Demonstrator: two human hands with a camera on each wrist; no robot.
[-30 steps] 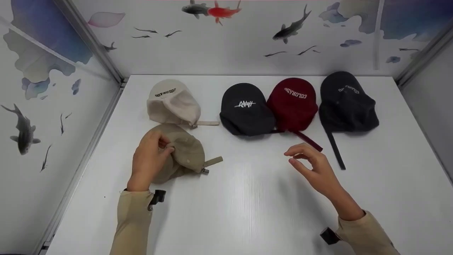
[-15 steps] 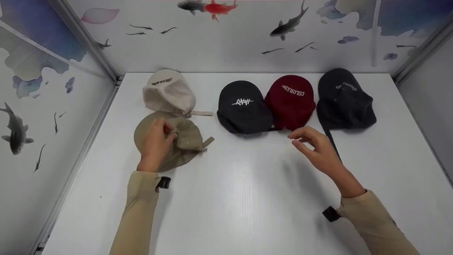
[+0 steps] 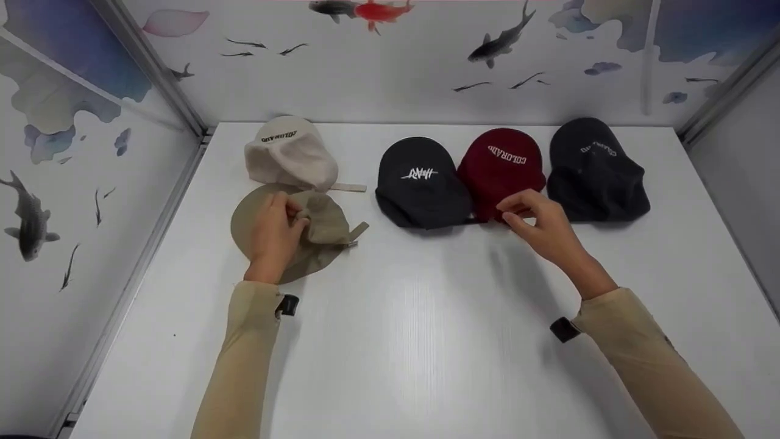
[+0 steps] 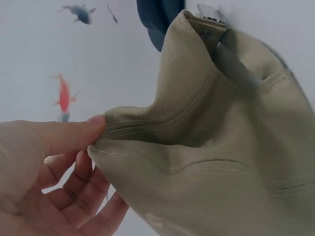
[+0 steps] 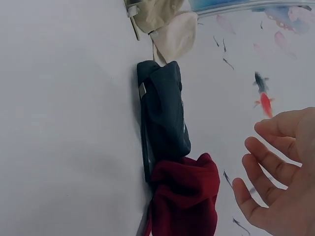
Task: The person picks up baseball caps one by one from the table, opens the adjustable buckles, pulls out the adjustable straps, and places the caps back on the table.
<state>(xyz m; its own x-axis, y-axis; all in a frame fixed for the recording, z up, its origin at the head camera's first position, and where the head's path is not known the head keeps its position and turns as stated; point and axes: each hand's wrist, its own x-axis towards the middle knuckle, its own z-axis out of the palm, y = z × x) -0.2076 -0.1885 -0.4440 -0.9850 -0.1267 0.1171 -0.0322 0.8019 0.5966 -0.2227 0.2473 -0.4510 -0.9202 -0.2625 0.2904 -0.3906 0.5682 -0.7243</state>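
Note:
In the head view my left hand [image 3: 274, 235] pinches the crown of an olive-khaki baseball cap [image 3: 326, 222], at the front left of the row of caps. The left wrist view shows thumb and fingers gripping a fold of that cap [image 4: 216, 191], its back strap opening toward the top. My right hand [image 3: 539, 222] hovers in front of a dark red cap [image 3: 503, 164], fingers loosely bent, nothing held. Seen from the right wrist, the fingers of that hand [image 5: 280, 172] stand apart from the red cap [image 5: 184, 196]. A cream cap [image 3: 298, 158] lies just behind the khaki one.
A black cap [image 3: 420, 183] with white lettering touches the red cap's left side. Another dark cap [image 3: 597, 171] lies at the far right. The white table [image 3: 402, 341] is bounded by a printed back wall [image 3: 390, 79] and side walls.
My left hand has moved the khaki cap away from me, up close to the cream cap. The right hand has moved forward toward the red cap, still holding nothing.

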